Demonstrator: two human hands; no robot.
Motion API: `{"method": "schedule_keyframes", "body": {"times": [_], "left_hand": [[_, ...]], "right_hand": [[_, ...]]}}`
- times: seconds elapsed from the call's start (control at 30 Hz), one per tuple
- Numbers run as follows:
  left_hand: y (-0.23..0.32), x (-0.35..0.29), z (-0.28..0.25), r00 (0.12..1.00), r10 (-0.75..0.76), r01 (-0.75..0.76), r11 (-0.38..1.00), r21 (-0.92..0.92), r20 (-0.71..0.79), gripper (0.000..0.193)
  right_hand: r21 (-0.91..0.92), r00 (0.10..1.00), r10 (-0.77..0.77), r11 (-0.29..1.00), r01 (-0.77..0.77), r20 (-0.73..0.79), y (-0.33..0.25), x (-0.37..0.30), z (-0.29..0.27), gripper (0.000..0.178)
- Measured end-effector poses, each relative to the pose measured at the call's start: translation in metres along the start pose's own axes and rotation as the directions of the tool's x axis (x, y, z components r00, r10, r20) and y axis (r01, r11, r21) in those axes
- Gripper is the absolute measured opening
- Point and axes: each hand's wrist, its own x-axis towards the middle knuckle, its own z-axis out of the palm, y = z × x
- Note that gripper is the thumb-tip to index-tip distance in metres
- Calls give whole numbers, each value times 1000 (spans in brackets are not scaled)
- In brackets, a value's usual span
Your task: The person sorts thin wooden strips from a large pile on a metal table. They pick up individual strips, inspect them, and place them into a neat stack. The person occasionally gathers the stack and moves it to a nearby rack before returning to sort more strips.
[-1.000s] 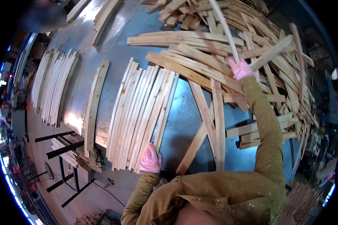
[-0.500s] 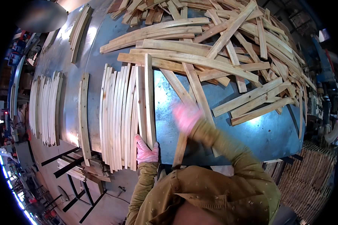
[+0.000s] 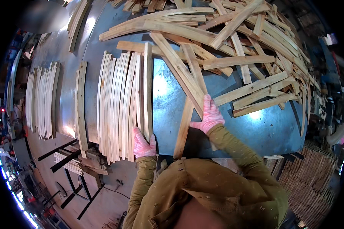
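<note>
Both my hands wear pink-and-white gloves. My left hand [image 3: 144,144] is closed round the near ends of the two rightmost slats, thumb on their right side and fingers on their left. These light wooden slats [image 3: 140,95] stand at the right end of a close row of slats [image 3: 116,107] lined up side by side. My right hand [image 3: 210,115] grips the near end of another wooden slat [image 3: 179,72], which slants away to the far left across other slats. Beneath it, a loose slat [image 3: 184,129] reaches the table's near edge.
A jumbled pile of slats [image 3: 233,34] covers the far right of the metal table [image 3: 166,126]. Farther left are a single slat [image 3: 80,110] and another lined-up row [image 3: 46,101]. Black metal legs [image 3: 74,183] stand below left; stacked wood [image 3: 313,183] is below right.
My right hand has moved slightly right and taken hold of a slat, which now lies slanted instead of across the pile. My left hand stays at the row's end. The whole view has shifted slightly.
</note>
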Motion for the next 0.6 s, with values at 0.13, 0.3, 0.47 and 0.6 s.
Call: {"method": "schedule_keyframes", "body": {"times": [0.13,0.3,0.47,0.6], "left_hand": [[2,11,1,997,42,-44,998,-37,-61,80],[-7,0,-21,972,213,-178,941,286,-97,69],[-14,2,-20,962,264,-194,846,496,-74,61],[-24,-1,-6,950,275,-170,855,490,-150,67]], "right_hand": [[79,997,61,995,-64,44,9,-1,-2,117],[-152,998,2,988,-12,-71,93,-12,-84,104],[-672,841,-396,739,53,-369,202,-23,-183,79],[-716,844,-305,687,-125,-441,284,-48,-293,69]]}}
